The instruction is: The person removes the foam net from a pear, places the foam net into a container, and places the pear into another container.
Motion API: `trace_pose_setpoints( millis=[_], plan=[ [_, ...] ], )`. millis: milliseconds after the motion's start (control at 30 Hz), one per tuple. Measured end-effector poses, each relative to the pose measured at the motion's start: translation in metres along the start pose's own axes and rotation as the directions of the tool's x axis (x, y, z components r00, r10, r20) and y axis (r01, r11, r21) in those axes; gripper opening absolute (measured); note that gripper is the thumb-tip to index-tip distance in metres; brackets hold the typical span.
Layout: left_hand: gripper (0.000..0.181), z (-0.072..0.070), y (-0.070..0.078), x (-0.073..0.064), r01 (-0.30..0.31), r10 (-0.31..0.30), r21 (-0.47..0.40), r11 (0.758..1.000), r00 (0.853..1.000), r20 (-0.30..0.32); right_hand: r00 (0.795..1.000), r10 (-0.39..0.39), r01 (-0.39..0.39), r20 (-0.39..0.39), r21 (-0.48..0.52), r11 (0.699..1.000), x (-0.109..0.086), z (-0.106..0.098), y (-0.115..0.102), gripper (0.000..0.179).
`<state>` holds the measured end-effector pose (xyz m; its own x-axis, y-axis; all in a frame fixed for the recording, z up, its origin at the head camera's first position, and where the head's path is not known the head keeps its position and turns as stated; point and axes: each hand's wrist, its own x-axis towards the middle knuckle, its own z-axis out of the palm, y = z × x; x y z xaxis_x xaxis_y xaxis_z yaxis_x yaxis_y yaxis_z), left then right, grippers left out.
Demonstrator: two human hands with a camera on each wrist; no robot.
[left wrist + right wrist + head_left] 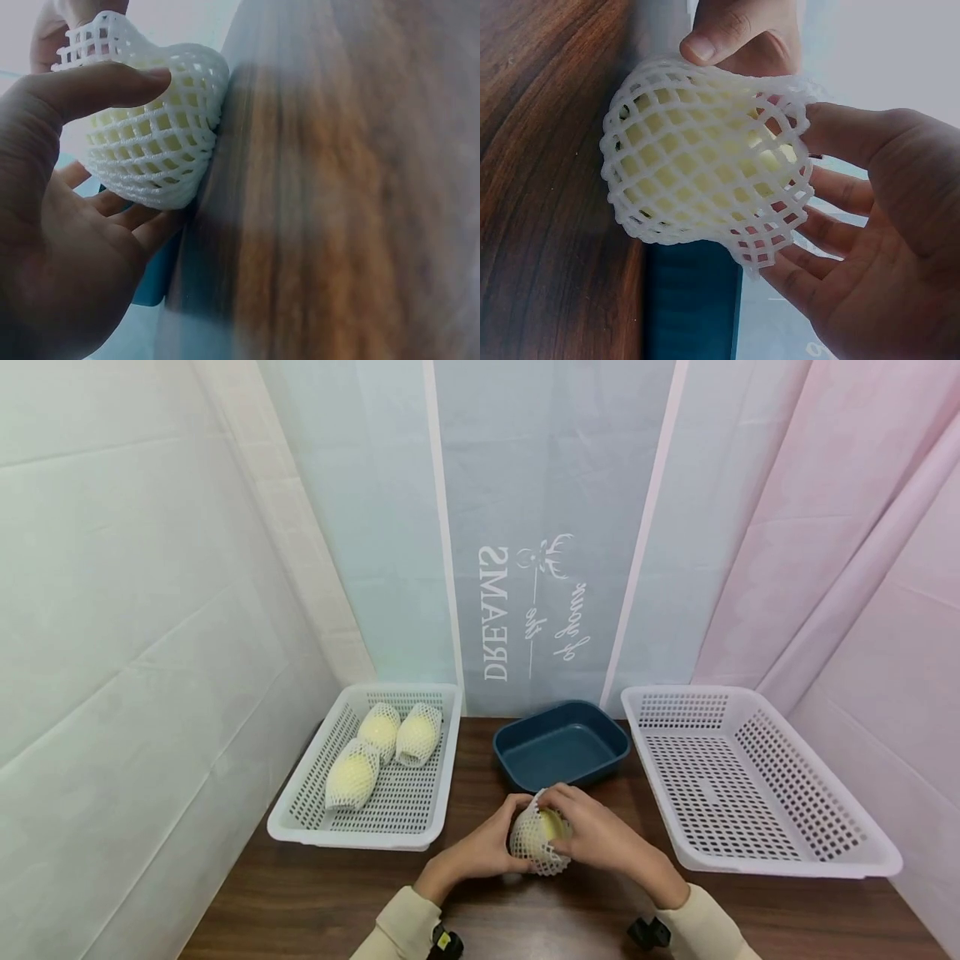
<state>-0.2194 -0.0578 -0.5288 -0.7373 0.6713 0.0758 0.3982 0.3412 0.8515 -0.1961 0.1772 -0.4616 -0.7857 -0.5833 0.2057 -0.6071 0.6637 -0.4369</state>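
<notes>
A pale yellow fruit point(532, 838) in a white foam net sleeve point(682, 169) is held low over the wooden table, in front of the blue basin. My left hand point(482, 848) grips it from the left. In the left wrist view that thumb lies across the netting and the fingers curl beneath. From the right, my right hand point(600, 833) pinches the open rim of the sleeve between thumb and fingers, as the right wrist view shows. Some bare yellow skin is visible through the opening in the head view. Whether the fruit touches the table is unclear.
Left stands a white perforated basket point(442, 793) with three netted fruits point(352, 777). A dark blue basin point(562, 756) sits behind the hands. At the right is another white basket point(720, 802). Curtain walls enclose the wooden table point(337, 893).
</notes>
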Motion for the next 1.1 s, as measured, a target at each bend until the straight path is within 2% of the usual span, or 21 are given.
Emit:
trace_pose_setpoints(
  millis=[233,367,533,900,1100],
  plan=[
    [0.096,-0.002,-0.003,-0.001,0.016,-0.017,0.020,1.000,0.999,0.041,0.997,0.047,-0.048,0.054,0.033,0.998,-0.001,0.002,0.000,0.055],
    [0.088,-0.002,-0.004,0.000,0.048,-0.049,0.055,0.997,0.999,0.009,0.996,0.059,-0.061,0.072,0.034,0.998,-0.001,0.004,0.001,0.061],
    [0.078,-0.003,-0.003,0.001,0.080,-0.078,0.099,0.992,0.997,-0.024,0.998,0.031,-0.032,0.064,0.016,0.999,-0.001,0.007,0.002,0.061],
    [0.076,-0.005,-0.003,0.001,0.100,-0.097,0.103,0.990,0.995,-0.027,0.995,0.047,-0.047,0.091,0.004,0.999,-0.001,0.014,0.003,0.074],
    [0.075,-0.005,-0.004,0.001,0.109,-0.108,0.105,0.988,0.994,-0.019,0.990,0.091,-0.095,0.112,0.028,0.995,-0.001,0.013,0.002,0.074]
  ],
)
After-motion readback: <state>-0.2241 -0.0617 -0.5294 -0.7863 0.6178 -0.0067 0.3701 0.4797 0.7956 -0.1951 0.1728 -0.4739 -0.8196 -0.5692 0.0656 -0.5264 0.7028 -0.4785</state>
